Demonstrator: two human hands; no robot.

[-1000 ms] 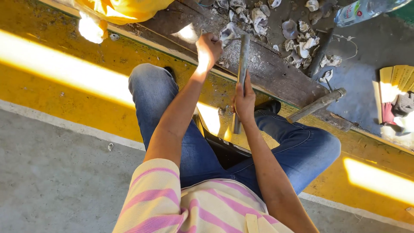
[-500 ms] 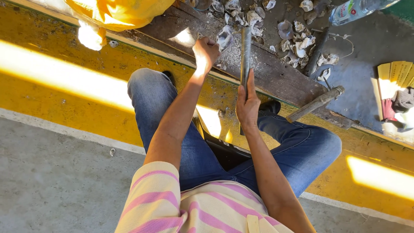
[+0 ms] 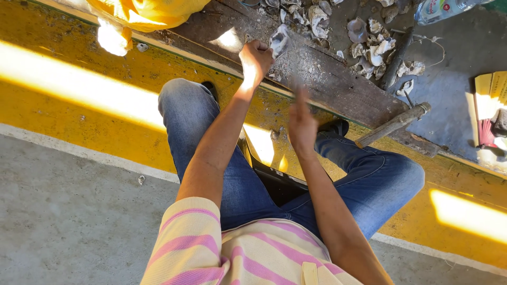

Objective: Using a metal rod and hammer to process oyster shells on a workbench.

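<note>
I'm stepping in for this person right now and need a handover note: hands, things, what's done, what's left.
Left hand: fisted on a pale oyster shell, pressed to the dark wooden plank.
Right hand: raised above the lap, motion-blurred; whether it grips a tool cannot be told.
Shell heap lies beyond the plank; a wooden-handled tool rests at the right.
Done: many loose shells are piled up. Left: the held shell looks unopened.
</note>
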